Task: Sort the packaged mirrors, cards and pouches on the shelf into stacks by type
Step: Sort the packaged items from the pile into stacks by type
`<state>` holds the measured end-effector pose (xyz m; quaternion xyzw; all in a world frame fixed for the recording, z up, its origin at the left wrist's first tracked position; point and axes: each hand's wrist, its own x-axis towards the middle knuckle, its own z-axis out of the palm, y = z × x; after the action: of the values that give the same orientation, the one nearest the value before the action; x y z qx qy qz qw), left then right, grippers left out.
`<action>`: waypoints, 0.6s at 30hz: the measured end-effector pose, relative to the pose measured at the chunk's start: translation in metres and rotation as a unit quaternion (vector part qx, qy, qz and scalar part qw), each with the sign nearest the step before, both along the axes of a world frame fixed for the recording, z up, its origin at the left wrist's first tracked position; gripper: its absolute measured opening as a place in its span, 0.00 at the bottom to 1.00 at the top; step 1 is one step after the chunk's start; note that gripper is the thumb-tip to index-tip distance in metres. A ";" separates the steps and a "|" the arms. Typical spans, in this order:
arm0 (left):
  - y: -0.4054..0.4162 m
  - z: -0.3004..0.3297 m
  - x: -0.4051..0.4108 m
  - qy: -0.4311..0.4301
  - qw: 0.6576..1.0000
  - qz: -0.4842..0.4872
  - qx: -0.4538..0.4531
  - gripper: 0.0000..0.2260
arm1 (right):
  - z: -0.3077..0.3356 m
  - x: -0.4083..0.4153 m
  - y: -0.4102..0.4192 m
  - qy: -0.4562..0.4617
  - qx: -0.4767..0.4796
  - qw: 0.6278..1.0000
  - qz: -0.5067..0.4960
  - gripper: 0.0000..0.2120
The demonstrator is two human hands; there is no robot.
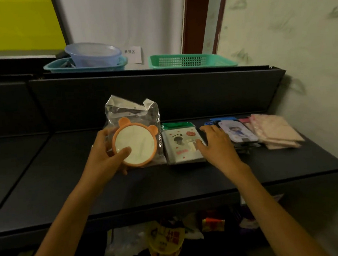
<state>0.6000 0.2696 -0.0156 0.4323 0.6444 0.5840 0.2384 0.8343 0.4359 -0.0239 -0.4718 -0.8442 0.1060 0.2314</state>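
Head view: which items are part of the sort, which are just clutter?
Job: packaged orange mirror in left hand; white card pack under right hand; blue cards; pink pouches.

Clutter: teal basket; blue basket, bowl; snack packets below.

On the shelf [187,178], the packaged mirror [135,144] sits leftmost, with the card stack [182,145] just right of it. Further right lie the character cards [237,131], then the pouches [274,130] at the far right. Behind, on the upper ledge, two baskets [189,60] stand apart.

Orange bear-eared mirror [135,145] bagged, upright; cards [182,145], pouches [274,130] stacked.
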 end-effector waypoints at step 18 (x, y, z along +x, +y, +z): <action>0.004 -0.006 0.040 -0.040 0.996 -0.080 0.002 0.24 | -0.003 0.061 -0.021 -0.027 0.016 0.999 0.032 0.16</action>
<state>0.6395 0.2735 -0.0221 0.4593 0.5964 0.5814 0.3087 0.8952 0.4150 -0.0266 -0.4432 -0.8664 0.0869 0.2129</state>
